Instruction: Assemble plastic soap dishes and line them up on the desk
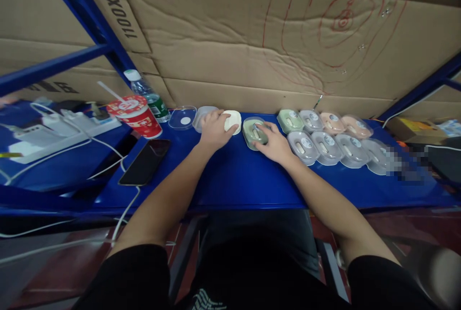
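My left hand (215, 132) lies over a small cream-coloured box (232, 122) with rounded corners, its thumb and fingers bent onto it. Partly under that hand is a pale translucent container (202, 114). My right hand (276, 143) grips a green box with a clear lid (249, 141), thumb at the near side and fingers on top. To its right stand two rows of similar lidded boxes, among them a green one (290, 121), a grey one (303, 148) and a peach one (333, 123), with round labels on the lids.
A clear lid (183, 119) with a white round label lies at the left. Beyond it stand a water bottle (153, 103) and a red cup (142, 120) with a straw. A phone (144, 162), white cables and a power strip (65, 132) are left. Cardboard (216, 36) walls the back.
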The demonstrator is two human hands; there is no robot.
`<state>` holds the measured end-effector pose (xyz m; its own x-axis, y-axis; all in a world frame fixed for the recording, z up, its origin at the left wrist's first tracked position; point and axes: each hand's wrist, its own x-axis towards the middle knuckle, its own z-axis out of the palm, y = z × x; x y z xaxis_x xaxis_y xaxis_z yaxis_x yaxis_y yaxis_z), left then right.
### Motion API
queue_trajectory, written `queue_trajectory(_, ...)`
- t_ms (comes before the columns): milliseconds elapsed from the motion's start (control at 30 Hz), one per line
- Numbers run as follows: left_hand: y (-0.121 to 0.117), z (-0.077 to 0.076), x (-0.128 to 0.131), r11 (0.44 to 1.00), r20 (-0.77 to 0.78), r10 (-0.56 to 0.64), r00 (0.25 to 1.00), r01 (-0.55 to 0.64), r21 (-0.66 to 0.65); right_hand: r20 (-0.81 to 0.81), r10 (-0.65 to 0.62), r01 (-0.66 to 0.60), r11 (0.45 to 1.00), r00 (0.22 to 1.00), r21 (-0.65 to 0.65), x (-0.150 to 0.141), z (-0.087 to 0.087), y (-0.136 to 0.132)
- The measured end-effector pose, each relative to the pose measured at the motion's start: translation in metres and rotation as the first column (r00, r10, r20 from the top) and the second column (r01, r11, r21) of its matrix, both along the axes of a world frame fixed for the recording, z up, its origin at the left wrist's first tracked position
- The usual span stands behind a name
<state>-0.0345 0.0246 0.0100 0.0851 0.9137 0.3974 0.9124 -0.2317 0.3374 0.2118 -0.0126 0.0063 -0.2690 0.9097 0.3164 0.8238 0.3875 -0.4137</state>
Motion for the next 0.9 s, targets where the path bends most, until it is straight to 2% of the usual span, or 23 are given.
queue_trajectory(133,-0.008,0.002,0.012,0.984,-0.014,-0.173,0.985,0.173,0.042,-0.192,0.014,0.018,0.986,0.981,0.164,0.008,0.011,-0.003)
queue_trajectory(200,-0.012,0.004,0.015,0.965,-0.014,-0.247,0.969,0.247,0.092,-0.317,0.032,0.034,0.979,0.948,0.200,0.009,0.015,-0.007)
queue_trajectory(367,-0.019,0.009,0.013,0.891,0.033,-0.437,0.899,0.427,0.152,-0.639,0.021,-0.007,1.000,0.769,0.025,0.008,0.012,-0.003)
queue_trajectory(467,-0.020,0.013,0.010,0.864,0.025,-0.488,0.872,0.479,0.158,-0.720,-0.029,-0.020,0.998,0.693,-0.060,0.007,0.008,0.009)
queue_trajectory(533,-0.019,0.016,0.008,0.868,-0.017,-0.475,0.880,0.471,0.153,-0.748,-0.057,-0.036,0.993,0.661,-0.108,0.007,0.006,0.015)
queue_trajectory(633,-0.013,0.021,0.000,0.930,-0.061,-0.329,0.942,0.335,0.152,-0.749,-0.061,-0.031,0.994,0.660,-0.108,0.007,0.004,0.016)
queue_trajectory(667,-0.009,0.022,-0.005,0.953,-0.054,-0.247,0.967,0.253,0.167,-0.718,-0.044,-0.014,0.997,0.695,-0.075,0.007,0.004,0.014)
queue_trajectory(733,-0.001,0.022,-0.019,0.976,0.003,-0.058,0.998,0.056,0.210,-0.584,0.014,0.000,1.000,0.811,0.024,0.008,0.002,0.010)
queue_trajectory(800,0.010,0.019,-0.038,0.964,0.086,0.115,0.990,-0.132,0.230,-0.399,0.081,-0.042,0.993,0.914,0.107,0.008,-0.001,0.006)
queue_trajectory(900,0.023,0.012,-0.065,0.934,0.144,0.300,0.943,-0.322,0.158,-0.215,0.168,-0.143,0.982,0.962,0.128,0.006,-0.005,0.002)
